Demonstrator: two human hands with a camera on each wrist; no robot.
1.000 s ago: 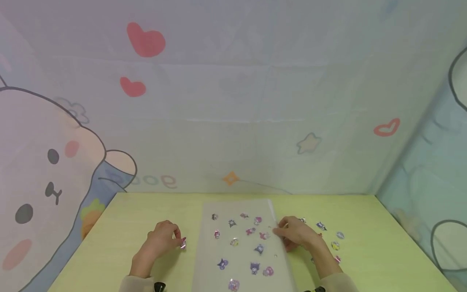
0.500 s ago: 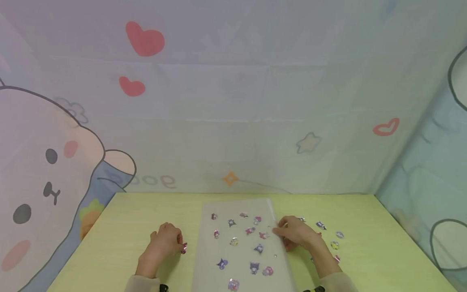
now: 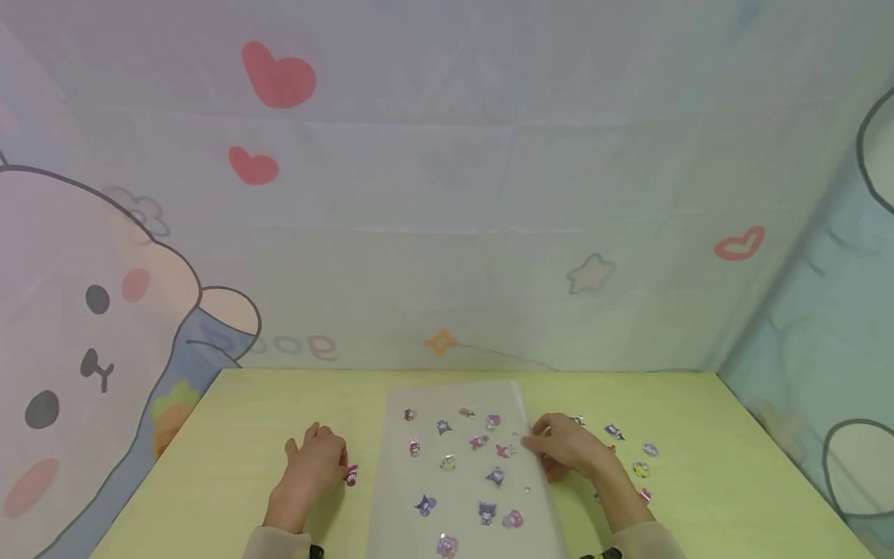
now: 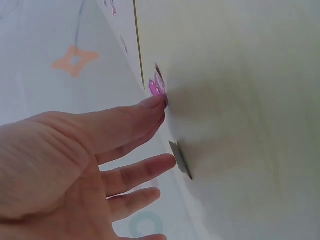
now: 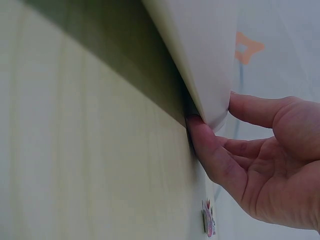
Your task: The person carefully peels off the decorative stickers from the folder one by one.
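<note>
My left hand (image 3: pixel 312 470) is left of the white sheet, low over the table. Its thumb and index fingertip pinch a shiny pink sticker (image 4: pixel 157 89); the other fingers are spread. A flat grey piece (image 4: pixel 181 160) lies by another fingertip; whether they touch I cannot tell. The white sheet (image 3: pixel 401 481) bears several small cartoon stickers in pink, purple and yellow. At its right edge my right hand (image 3: pixel 569 446) grips the sheet between thumb and fingers. In the right wrist view, the held edge (image 5: pixel 200 65) stands raised off the table, with a finger under it.
Several loose stickers, among them a purple one (image 3: pixel 615 432) and a yellow one (image 3: pixel 641 469), lie right of the right hand, some partly hidden by the arm. Behind the pale yellow table (image 3: pixel 733 481) hangs a printed cloth (image 3: pixel 447 186).
My left hand has shifted slightly right and turned, and the pink sticker has come a little lower and lies at a different angle. The right hand and the sheet stay put.
</note>
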